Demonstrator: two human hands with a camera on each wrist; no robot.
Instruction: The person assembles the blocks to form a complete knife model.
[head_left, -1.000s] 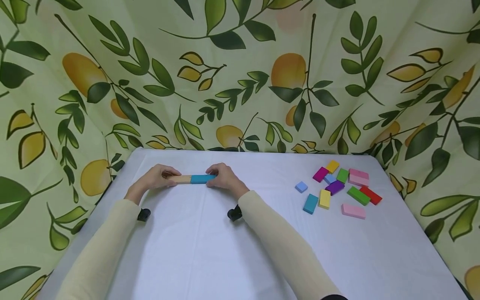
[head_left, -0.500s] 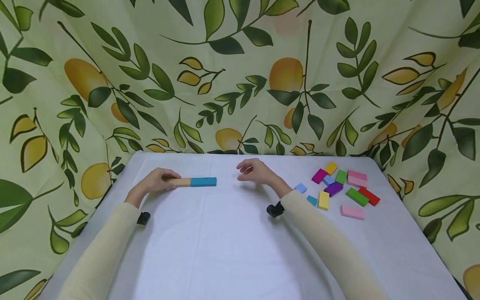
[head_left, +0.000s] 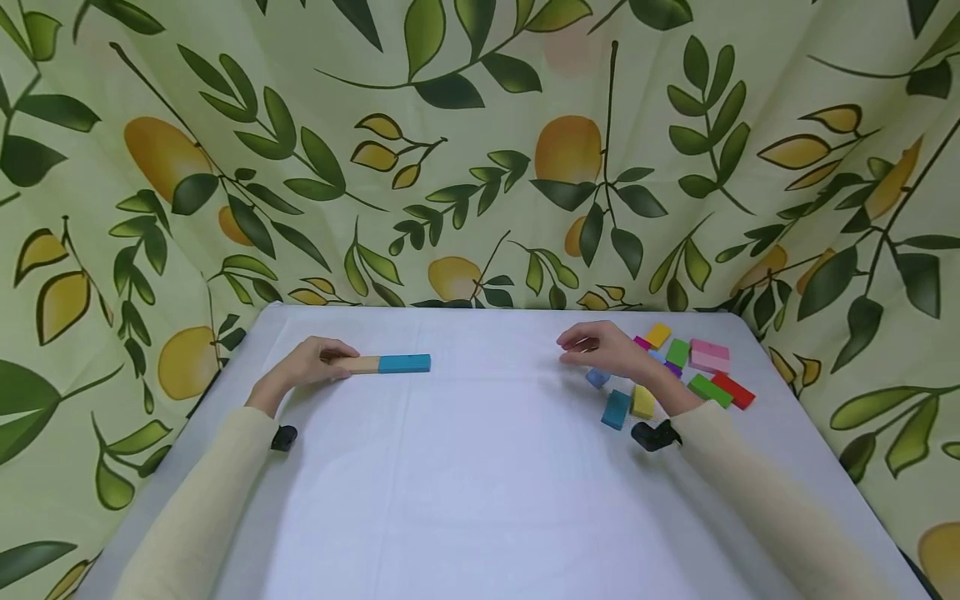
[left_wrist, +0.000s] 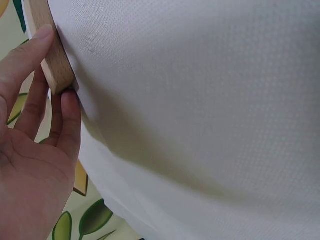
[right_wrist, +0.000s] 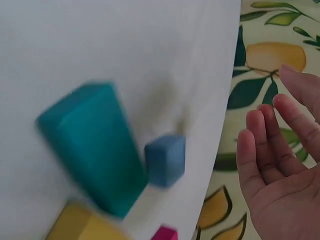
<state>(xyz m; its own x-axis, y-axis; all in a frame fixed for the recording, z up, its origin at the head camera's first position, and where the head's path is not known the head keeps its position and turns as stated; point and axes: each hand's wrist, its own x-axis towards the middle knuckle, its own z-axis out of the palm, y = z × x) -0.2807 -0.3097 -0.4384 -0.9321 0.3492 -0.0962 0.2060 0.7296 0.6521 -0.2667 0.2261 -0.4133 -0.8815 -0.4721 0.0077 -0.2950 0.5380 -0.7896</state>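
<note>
My left hand (head_left: pixel 311 365) holds a plain wooden block (left_wrist: pixel 56 65) between thumb and fingers at its left end, on the white table. Against that block's right end lies a blue block (head_left: pixel 405 363), so the two form one straight row. My right hand (head_left: pixel 611 348) is in the air over the left side of a pile of coloured blocks, its fingers loosely bent and holding nothing. Below it are a small light-blue cube (right_wrist: pixel 166 160), a teal block (right_wrist: pixel 95 150) and a yellow block (head_left: pixel 642 402). The hand and forearm partly cover magenta and purple blocks.
Farther right lie green (head_left: pixel 708 389), red (head_left: pixel 732 390) and pink (head_left: pixel 709 356) blocks, with an orange-yellow one (head_left: pixel 658 336) behind. A leaf-and-fruit patterned curtain (head_left: pixel 480 167) hangs along the table's far edge. Black wrist cameras sit under both sleeves.
My right hand has let go of the blue block and moved right to the coloured pile. My left hand has stayed on the wooden block.
</note>
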